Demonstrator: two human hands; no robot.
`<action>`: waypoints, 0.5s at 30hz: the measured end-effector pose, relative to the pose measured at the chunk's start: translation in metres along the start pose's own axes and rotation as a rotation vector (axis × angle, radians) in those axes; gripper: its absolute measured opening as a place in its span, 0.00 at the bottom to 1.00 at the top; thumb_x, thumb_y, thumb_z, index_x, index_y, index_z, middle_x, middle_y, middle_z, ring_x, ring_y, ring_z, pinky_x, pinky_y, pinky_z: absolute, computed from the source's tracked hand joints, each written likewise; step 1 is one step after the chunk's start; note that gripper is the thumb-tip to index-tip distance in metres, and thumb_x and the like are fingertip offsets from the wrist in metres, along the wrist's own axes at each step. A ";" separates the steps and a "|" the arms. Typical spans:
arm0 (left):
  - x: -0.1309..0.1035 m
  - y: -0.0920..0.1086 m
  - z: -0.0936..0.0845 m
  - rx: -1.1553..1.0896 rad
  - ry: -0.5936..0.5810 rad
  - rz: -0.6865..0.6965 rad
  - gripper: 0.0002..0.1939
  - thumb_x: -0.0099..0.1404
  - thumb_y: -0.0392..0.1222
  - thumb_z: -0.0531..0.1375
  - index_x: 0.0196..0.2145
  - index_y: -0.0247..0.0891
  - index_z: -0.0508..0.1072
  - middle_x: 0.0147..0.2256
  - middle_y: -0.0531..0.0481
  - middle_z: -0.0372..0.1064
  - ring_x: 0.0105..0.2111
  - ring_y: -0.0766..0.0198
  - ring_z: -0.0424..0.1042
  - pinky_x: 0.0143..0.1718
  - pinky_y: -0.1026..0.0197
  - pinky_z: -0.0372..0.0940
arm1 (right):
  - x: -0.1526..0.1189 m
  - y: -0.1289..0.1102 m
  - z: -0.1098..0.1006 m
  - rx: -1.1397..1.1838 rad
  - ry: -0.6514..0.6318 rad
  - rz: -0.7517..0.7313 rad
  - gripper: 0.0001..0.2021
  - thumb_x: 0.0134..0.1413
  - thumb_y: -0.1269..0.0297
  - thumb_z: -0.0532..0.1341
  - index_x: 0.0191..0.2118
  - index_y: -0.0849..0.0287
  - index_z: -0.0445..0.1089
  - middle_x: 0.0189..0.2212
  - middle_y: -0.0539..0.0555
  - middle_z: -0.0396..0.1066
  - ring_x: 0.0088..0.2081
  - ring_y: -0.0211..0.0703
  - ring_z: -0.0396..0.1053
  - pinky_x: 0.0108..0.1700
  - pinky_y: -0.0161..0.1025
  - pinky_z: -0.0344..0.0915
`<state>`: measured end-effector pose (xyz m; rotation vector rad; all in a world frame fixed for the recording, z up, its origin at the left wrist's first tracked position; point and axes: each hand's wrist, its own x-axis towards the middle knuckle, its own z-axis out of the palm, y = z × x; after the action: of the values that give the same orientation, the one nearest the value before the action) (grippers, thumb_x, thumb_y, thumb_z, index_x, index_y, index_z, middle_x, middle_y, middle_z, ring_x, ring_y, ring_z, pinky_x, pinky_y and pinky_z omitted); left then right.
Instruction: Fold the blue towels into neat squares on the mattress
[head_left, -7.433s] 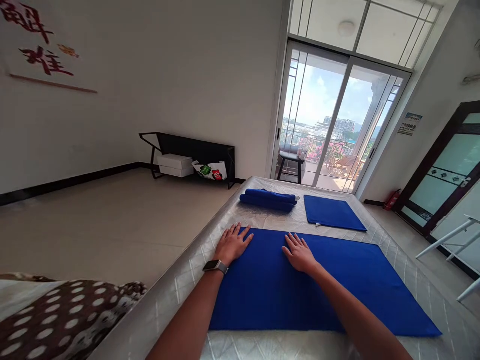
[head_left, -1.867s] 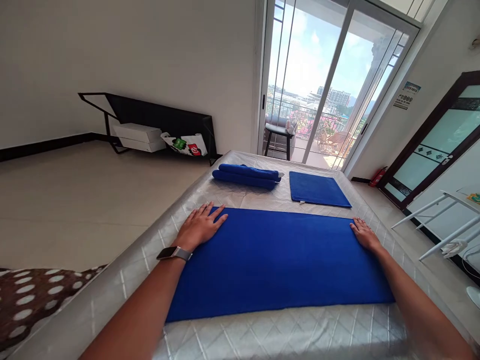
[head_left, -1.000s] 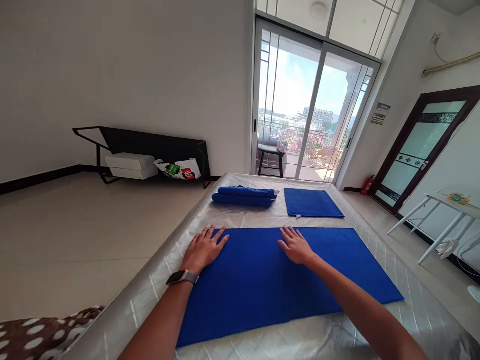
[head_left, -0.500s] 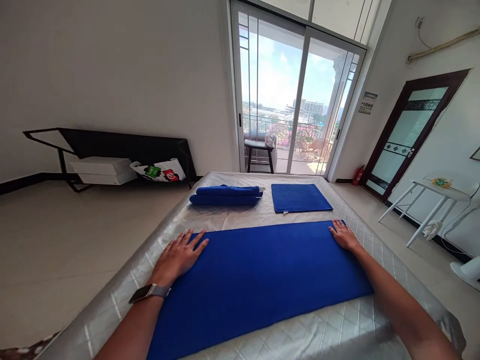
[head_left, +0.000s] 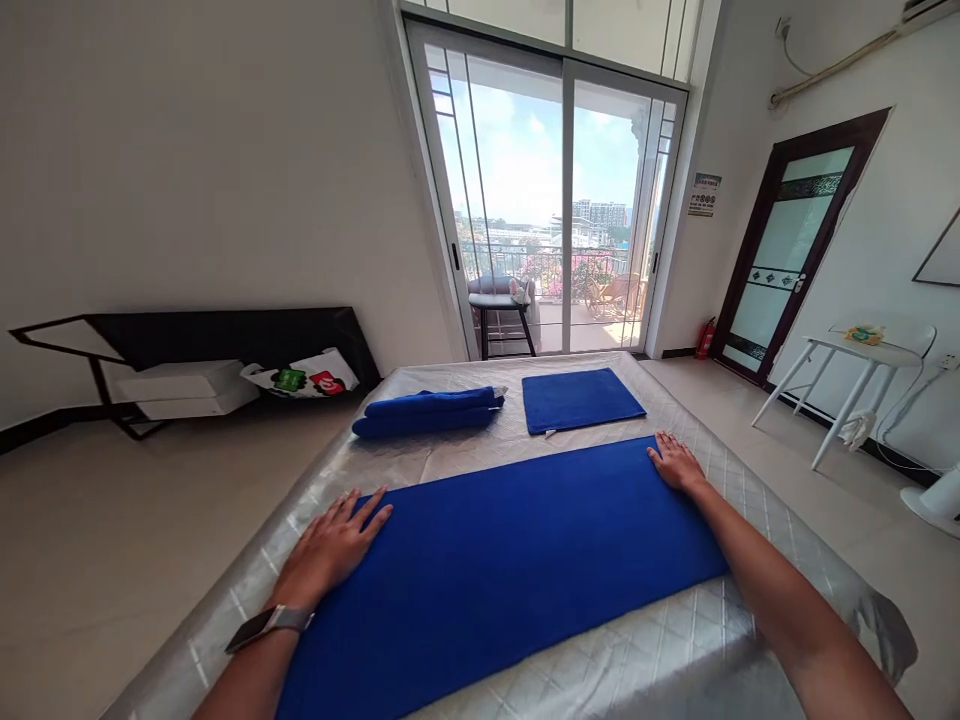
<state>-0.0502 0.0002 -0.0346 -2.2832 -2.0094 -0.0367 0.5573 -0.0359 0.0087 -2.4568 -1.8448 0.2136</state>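
Shifted since a second ago: right hand (head_left: 677, 465), out from the middle of the far edge to the far right corner of the large blue cloth (head_left: 495, 570). At the far left corner, as before, left hand (head_left: 330, 545). Grip apart on both, fingers spread and clamped on nothing. For smoothing, judging by the pose, best to pin the left corner with steady weight, sweep outward lightly and evenly, and ease off before pulling askew. Underneath, quilted mattress (head_left: 765, 520), probably slippery. Beyond the far edge, rolled blue bundle (head_left: 427, 412) to the left; smaller blue cloth (head_left: 581, 400), flat, to the right.
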 end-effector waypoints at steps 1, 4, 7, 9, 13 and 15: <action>0.000 0.001 -0.002 -0.008 0.007 0.007 0.33 0.68 0.52 0.47 0.67 0.44 0.64 0.68 0.42 0.60 0.69 0.47 0.54 0.64 0.44 0.54 | -0.001 -0.001 0.000 -0.009 0.010 -0.002 0.34 0.71 0.51 0.37 0.75 0.63 0.42 0.75 0.57 0.41 0.74 0.44 0.37 0.73 0.47 0.36; -0.001 0.004 -0.005 -0.018 0.022 0.026 0.32 0.68 0.51 0.45 0.66 0.44 0.65 0.68 0.42 0.60 0.69 0.46 0.54 0.64 0.42 0.54 | -0.003 -0.005 -0.003 -0.060 0.072 -0.010 0.32 0.71 0.54 0.38 0.74 0.59 0.46 0.74 0.56 0.44 0.74 0.47 0.39 0.73 0.54 0.33; -0.001 0.008 -0.008 -0.013 0.010 0.009 0.32 0.69 0.49 0.44 0.66 0.42 0.66 0.68 0.41 0.58 0.69 0.44 0.53 0.65 0.41 0.53 | -0.006 -0.018 -0.013 -0.073 0.129 -0.010 0.31 0.68 0.59 0.42 0.74 0.60 0.49 0.73 0.59 0.47 0.74 0.52 0.37 0.73 0.60 0.27; -0.001 0.010 -0.009 -0.022 -0.001 -0.020 0.32 0.70 0.50 0.44 0.68 0.41 0.64 0.69 0.39 0.58 0.69 0.45 0.54 0.65 0.42 0.53 | -0.011 -0.034 -0.020 -0.055 0.141 -0.008 0.33 0.66 0.62 0.43 0.74 0.65 0.48 0.72 0.63 0.49 0.74 0.57 0.38 0.72 0.63 0.26; 0.001 0.013 -0.008 -0.040 0.004 -0.041 0.32 0.71 0.50 0.45 0.69 0.43 0.61 0.69 0.41 0.58 0.69 0.47 0.54 0.66 0.43 0.53 | -0.032 -0.091 -0.018 -0.039 0.137 -0.103 0.32 0.66 0.66 0.42 0.73 0.67 0.48 0.72 0.62 0.48 0.74 0.57 0.39 0.73 0.62 0.29; 0.002 0.014 -0.007 -0.037 0.000 -0.065 0.32 0.72 0.51 0.44 0.70 0.43 0.59 0.70 0.40 0.56 0.70 0.48 0.52 0.66 0.43 0.52 | -0.049 -0.130 -0.005 -0.037 0.122 -0.207 0.31 0.67 0.63 0.43 0.73 0.66 0.49 0.73 0.58 0.46 0.74 0.51 0.37 0.74 0.54 0.31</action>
<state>-0.0359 0.0002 -0.0284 -2.2388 -2.0992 -0.0798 0.4210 -0.0457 0.0342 -2.2233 -2.0472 0.0182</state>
